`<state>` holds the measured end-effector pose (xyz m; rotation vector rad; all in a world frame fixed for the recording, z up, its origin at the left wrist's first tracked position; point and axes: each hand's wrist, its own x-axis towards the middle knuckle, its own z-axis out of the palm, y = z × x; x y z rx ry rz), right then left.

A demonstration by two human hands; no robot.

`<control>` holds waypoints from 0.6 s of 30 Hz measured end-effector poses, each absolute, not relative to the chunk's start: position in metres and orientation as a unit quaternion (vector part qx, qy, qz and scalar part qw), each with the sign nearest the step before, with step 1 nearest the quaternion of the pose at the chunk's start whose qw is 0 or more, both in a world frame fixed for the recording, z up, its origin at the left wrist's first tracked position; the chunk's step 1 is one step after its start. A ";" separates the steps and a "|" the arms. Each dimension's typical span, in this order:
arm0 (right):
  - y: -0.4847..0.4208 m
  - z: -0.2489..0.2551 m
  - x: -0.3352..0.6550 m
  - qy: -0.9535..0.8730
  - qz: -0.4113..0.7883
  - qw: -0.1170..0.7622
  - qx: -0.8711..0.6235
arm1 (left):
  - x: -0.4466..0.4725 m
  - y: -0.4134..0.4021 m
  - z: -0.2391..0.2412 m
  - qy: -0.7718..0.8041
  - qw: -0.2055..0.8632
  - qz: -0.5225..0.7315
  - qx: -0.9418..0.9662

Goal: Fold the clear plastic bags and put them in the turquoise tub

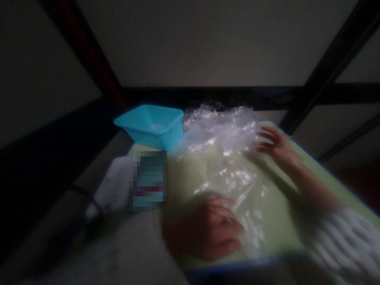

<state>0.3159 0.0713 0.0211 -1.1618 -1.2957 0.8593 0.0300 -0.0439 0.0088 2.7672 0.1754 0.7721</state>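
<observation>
A large sheet or bag of clear, crinkled plastic [234, 178] lies over the pale yellow-green tabletop, bunched up at its far end. My left hand [212, 231] rests low over the near part of the plastic, slightly blurred, its fingers loosely bent and apart. Whether it presses on the plastic or only hovers, I cannot tell. At the far right edge of the bunched plastic is my right hand [274, 144], fingers spread and nothing in them.
A turquoise plastic basin [169, 132] stands at the table's back left. In front of it is a pixelated phone-like rectangle [150, 180] beside white material [114, 182]. The table [276, 225] has a blue edge. Dark beams and a pale wall rise behind.
</observation>
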 end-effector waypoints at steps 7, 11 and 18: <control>0.065 0.024 0.304 -0.581 0.335 0.536 -0.513 | 0.031 -0.043 0.013 0.106 0.111 0.325 0.933; 0.061 0.027 0.294 -0.619 0.362 0.485 -0.500 | 0.033 -0.044 0.019 0.156 0.102 0.277 0.943; 0.049 0.031 0.278 -0.695 0.401 0.395 -0.447 | 0.028 -0.043 0.015 0.171 0.157 0.120 0.965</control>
